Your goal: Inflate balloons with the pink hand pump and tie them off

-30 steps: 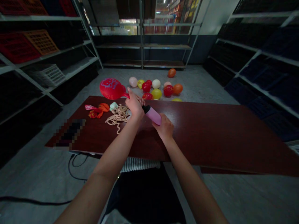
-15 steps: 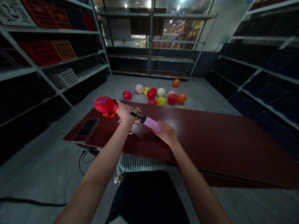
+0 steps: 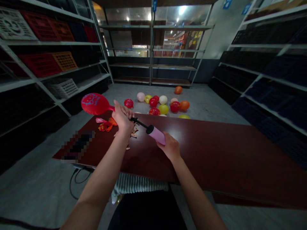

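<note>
Balloon, red (image 3: 95,104), with blue printing we cannot read in full, is seen above the table's (image 3: 216,143) far left corner, its neck running into the left hand (image 3: 122,117). We see that hand's fingers closed about the neck and the black end of a pump (image 3: 157,135); the join between neck and pump is hidden in the grip. From it a black rod (image 3: 142,123) slants to the pump's pink barrel, whose lower end the right hand holds with its fingers curled round; some fingertips we cannot make out. Near the table's far left corner we note limp balloons (image 3: 106,124), orange and patterned, and behind the left hand and wrist tan coiled pieces (image 3: 134,132), mostly covered. Along the left edge lies a dark object (image 3: 80,145), too pixelated for us to identify. Beyond the far edge, inflated balloons (image 3: 163,109) rest on the floor, the nearest cut off by that edge. Under the near edge we find ribbed grey cloth (image 3: 139,183), partly concealed. The table's near right corner passes out of view.
</note>
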{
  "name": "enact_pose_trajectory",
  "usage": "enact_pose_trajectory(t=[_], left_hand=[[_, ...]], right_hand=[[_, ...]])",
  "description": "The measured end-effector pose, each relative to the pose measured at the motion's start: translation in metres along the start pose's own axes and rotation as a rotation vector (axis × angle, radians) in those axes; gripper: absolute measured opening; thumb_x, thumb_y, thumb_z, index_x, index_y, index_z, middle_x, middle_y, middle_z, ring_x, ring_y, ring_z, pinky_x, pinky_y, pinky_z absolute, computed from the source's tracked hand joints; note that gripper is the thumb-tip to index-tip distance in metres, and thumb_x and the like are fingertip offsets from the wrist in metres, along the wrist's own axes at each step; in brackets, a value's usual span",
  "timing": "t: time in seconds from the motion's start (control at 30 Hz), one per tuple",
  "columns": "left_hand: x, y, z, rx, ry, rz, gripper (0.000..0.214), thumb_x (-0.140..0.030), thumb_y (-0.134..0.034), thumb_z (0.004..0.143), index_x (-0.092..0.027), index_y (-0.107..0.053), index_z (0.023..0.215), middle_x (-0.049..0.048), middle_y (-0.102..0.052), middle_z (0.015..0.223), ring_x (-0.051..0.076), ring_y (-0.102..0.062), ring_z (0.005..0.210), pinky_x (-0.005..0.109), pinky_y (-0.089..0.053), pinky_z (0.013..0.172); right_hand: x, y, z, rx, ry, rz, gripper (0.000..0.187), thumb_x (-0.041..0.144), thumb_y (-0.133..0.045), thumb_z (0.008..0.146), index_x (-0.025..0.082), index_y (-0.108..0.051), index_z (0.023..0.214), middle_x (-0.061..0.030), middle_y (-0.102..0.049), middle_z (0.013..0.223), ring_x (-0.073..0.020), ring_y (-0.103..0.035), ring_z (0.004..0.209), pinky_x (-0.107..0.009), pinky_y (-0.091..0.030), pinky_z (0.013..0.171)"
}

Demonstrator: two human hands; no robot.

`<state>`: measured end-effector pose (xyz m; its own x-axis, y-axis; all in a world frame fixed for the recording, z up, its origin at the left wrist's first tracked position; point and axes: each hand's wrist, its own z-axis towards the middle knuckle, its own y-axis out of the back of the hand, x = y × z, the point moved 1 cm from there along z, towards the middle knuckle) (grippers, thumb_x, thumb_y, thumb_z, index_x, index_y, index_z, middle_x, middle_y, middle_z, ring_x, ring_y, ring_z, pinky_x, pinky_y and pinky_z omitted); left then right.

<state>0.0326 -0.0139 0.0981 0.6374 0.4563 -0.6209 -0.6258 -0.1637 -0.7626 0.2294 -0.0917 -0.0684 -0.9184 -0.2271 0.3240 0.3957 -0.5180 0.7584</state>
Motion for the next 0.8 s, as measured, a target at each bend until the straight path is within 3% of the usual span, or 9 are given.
enact_pose_trajectory(t=[0.17,0.37,0.53,0.73,0.8], left_hand=[[0.041,-0.017,-0.020,0.056,0.085,0.060,0.067,-0.060,-0.055,0.097,-0.021,-0.027,0.051,-0.0075,-0.025,0.038,0.006,-0.025,0.029,0.023,-0.025,0.033],[0.077,-0.019,-0.042,0.102,0.125,0.055,0.067,-0.063,-0.057,0.095,-0.021,-0.030,0.050,-0.0069,-0.026,0.037,0.007,-0.026,0.028,0.025,-0.024,0.032],[0.074,-0.008,-0.037,0.045,0.124,0.031,0.067,-0.061,-0.057,0.095,-0.021,-0.030,0.049,-0.0068,-0.027,0.036,0.008,-0.026,0.028,0.024,-0.022,0.032],[0.057,0.024,-0.026,-0.118,0.138,0.043,0.061,-0.049,-0.050,0.103,-0.020,-0.026,0.054,-0.0086,-0.027,0.039,0.007,-0.027,0.029,0.023,-0.025,0.034],[0.049,0.034,-0.024,-0.119,0.189,0.046,0.060,-0.049,-0.044,0.105,-0.020,-0.023,0.056,-0.0089,-0.025,0.039,0.006,-0.027,0.030,0.022,-0.025,0.036]], right_hand=[[-0.003,0.000,0.001,-0.029,-0.082,0.032,0.045,0.038,-0.071,0.083,0.019,-0.061,0.122,-0.0100,-0.076,0.102,-0.0259,-0.073,0.089,-0.034,-0.053,0.073],[-0.006,0.003,0.003,-0.045,-0.172,0.030,0.044,0.039,-0.071,0.082,0.019,-0.062,0.120,-0.0084,-0.076,0.101,-0.0251,-0.072,0.088,-0.033,-0.051,0.074],[-0.005,0.003,0.005,-0.027,-0.135,0.011,0.043,0.037,-0.070,0.083,0.021,-0.062,0.122,-0.0079,-0.075,0.108,-0.0244,-0.071,0.094,-0.032,-0.050,0.077],[0.007,0.003,0.004,0.098,0.001,-0.078,0.045,0.043,-0.070,0.086,0.022,-0.061,0.125,-0.0079,-0.075,0.108,-0.0234,-0.070,0.091,-0.030,-0.046,0.074],[0.011,0.005,0.003,0.118,0.055,-0.096,0.047,0.044,-0.070,0.087,0.020,-0.061,0.126,-0.0086,-0.075,0.108,-0.0236,-0.069,0.094,-0.030,-0.046,0.074]])
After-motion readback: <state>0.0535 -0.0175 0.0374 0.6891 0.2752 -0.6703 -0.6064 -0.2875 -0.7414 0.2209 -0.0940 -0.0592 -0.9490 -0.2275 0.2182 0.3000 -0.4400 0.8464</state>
